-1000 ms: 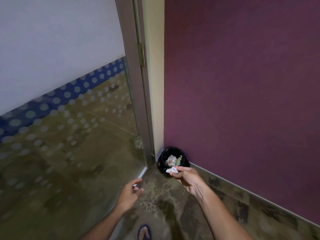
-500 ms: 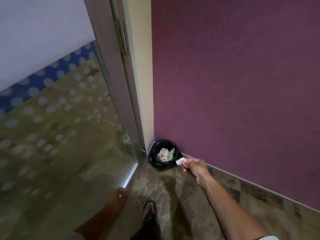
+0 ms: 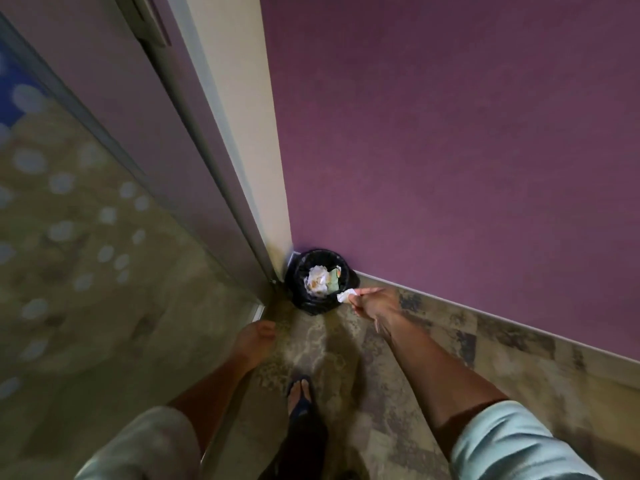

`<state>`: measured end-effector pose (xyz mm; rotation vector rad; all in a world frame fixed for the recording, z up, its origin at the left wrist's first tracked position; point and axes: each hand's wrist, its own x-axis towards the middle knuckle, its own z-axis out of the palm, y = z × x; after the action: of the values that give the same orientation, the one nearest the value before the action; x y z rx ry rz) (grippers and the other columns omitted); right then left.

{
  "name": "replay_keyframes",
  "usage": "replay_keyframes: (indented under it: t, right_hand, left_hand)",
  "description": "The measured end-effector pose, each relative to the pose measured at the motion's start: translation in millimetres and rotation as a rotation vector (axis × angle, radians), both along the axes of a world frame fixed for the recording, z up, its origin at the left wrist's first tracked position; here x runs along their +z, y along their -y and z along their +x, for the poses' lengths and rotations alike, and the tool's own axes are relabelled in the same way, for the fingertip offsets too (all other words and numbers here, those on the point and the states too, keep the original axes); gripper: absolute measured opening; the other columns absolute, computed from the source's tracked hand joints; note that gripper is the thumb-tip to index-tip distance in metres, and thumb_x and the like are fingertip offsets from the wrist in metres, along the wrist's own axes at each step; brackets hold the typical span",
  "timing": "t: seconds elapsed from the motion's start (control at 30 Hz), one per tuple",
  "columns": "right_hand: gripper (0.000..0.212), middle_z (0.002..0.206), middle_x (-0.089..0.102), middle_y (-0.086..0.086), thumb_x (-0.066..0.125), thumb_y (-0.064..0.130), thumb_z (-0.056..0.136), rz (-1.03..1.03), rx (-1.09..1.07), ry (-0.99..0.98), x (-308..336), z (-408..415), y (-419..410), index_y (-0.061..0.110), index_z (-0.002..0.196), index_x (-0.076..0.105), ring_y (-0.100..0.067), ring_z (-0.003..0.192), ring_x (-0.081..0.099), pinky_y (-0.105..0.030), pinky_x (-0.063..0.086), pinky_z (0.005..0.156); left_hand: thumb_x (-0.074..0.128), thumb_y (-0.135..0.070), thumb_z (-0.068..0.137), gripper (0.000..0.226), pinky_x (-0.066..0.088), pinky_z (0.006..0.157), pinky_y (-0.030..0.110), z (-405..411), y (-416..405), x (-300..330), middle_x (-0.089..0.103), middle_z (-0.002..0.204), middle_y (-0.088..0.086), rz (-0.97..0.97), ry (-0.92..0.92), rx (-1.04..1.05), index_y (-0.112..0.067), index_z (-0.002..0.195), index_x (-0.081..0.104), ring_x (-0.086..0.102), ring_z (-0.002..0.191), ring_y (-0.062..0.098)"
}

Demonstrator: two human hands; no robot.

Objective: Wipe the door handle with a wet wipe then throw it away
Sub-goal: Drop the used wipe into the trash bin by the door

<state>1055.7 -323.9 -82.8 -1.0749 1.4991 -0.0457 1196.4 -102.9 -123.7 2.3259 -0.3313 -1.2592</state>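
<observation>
A small black bin lined with a black bag stands in the floor corner, with crumpled paper inside. My right hand pinches a small white wet wipe at the bin's right rim, just above its edge. My left hand hangs loosely curled near the bottom of the glass door, holding nothing. The door handle is out of view.
A glass door with white dots and a grey frame fills the left. A purple wall with a pale skirting runs along the right. My sandalled foot stands on the patterned carpet below the bin.
The view has tilted down and come closer to the bin. My right hand has stretched out with the wipe to the bin's right edge. My left hand has dropped and curled.
</observation>
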Motion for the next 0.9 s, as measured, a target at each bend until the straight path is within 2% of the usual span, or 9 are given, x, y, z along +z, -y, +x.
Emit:
replay_keyframes:
  t: [0.07, 0.17, 0.2, 0.33, 0.47, 0.53, 0.6, 0.73, 0.9]
  right_hand:
    - [0.017, 0.086, 0.068, -0.014, 0.072, 0.000, 0.087, 0.009, 0.030, -0.027, -4, 11, 3, -0.003, 0.103, 0.073, -0.019, 0.063, 0.060, -0.030, 0.057, 0.065]
    - [0.013, 0.082, 0.068, -0.017, 0.077, 0.000, 0.083, -0.010, -0.042, -0.051, -18, 25, 8, -0.003, 0.095, 0.074, -0.018, 0.053, 0.056, -0.023, 0.050, 0.043]
    - [0.011, 0.079, 0.068, -0.018, 0.077, -0.001, 0.082, 0.003, -0.058, -0.055, -25, 30, 9, -0.004, 0.091, 0.074, -0.018, 0.051, 0.055, -0.023, 0.050, 0.042]
    - [0.009, 0.080, 0.074, -0.025, 0.080, -0.002, 0.074, 0.004, -0.075, -0.166, -52, 41, 13, -0.003, 0.071, 0.071, -0.028, 0.063, 0.066, -0.047, 0.062, 0.075]
    - [0.021, 0.087, 0.074, -0.018, 0.078, 0.004, 0.069, -0.006, -0.043, -0.233, -76, 63, 26, -0.003, 0.088, 0.073, -0.030, 0.080, 0.073, -0.041, 0.060, 0.072]
    - [0.031, 0.098, 0.074, -0.017, 0.078, 0.010, 0.071, 0.011, -0.035, -0.235, -80, 73, 32, -0.003, 0.099, 0.072, -0.029, 0.090, 0.072, -0.041, 0.059, 0.080]
    - [0.033, 0.101, 0.074, -0.013, 0.080, 0.015, 0.073, -0.019, -0.031, -0.257, -85, 87, 43, 0.002, 0.101, 0.071, -0.024, 0.093, 0.071, -0.032, 0.054, 0.078]
    - [0.048, 0.113, 0.073, -0.014, 0.077, 0.021, 0.077, -0.093, -0.074, -0.270, -85, 108, 62, -0.001, 0.118, 0.067, -0.026, 0.104, 0.070, -0.036, 0.057, 0.088]
    - [0.026, 0.097, 0.062, -0.015, 0.066, 0.008, 0.085, -0.013, -0.053, -0.149, -93, 118, 74, 0.005, 0.111, 0.065, -0.022, 0.085, 0.053, -0.036, 0.043, 0.076]
  left_hand:
    - [0.065, -0.001, 0.093, 0.034, 0.048, 0.070, 0.011, 4, 15, 1, 0.066, 0.128, 0.024, -0.035, 0.031, 0.015, 0.005, 0.127, 0.064, 0.064, 0.112, 0.032]
    - [0.067, -0.010, 0.093, 0.037, 0.049, 0.095, 0.027, 11, 38, -2, 0.066, 0.128, 0.020, -0.060, 0.062, 0.019, 0.000, 0.129, 0.064, 0.064, 0.115, 0.030]
    - [0.067, -0.012, 0.092, 0.039, 0.048, 0.100, 0.031, 14, 46, -6, 0.067, 0.129, 0.018, -0.064, 0.069, 0.028, -0.003, 0.130, 0.064, 0.063, 0.118, 0.030]
    - [0.065, -0.017, 0.094, 0.041, 0.046, 0.107, 0.036, 26, 69, -24, 0.066, 0.133, 0.015, -0.061, 0.079, -0.013, -0.008, 0.133, 0.062, 0.063, 0.122, 0.029]
    - [0.066, -0.017, 0.094, 0.037, 0.048, 0.105, 0.041, 40, 84, -47, 0.067, 0.130, 0.019, -0.073, 0.067, -0.062, -0.003, 0.129, 0.064, 0.064, 0.119, 0.033]
    - [0.066, -0.017, 0.094, 0.034, 0.049, 0.104, 0.043, 40, 87, -52, 0.068, 0.127, 0.019, -0.078, 0.077, -0.071, -0.003, 0.125, 0.066, 0.065, 0.117, 0.034]
    - [0.067, -0.018, 0.092, 0.030, 0.051, 0.102, 0.043, 43, 89, -61, 0.070, 0.123, 0.017, -0.073, 0.080, -0.048, -0.005, 0.120, 0.068, 0.067, 0.113, 0.033]
    - [0.067, -0.013, 0.092, 0.027, 0.052, 0.100, 0.045, 48, 95, -68, 0.071, 0.118, 0.021, -0.107, 0.086, -0.020, -0.001, 0.117, 0.069, 0.068, 0.110, 0.035]
    - [0.067, -0.007, 0.093, 0.036, 0.048, 0.104, 0.047, 57, 103, -73, 0.068, 0.121, 0.026, -0.139, 0.042, 0.042, 0.005, 0.126, 0.062, 0.065, 0.114, 0.038]
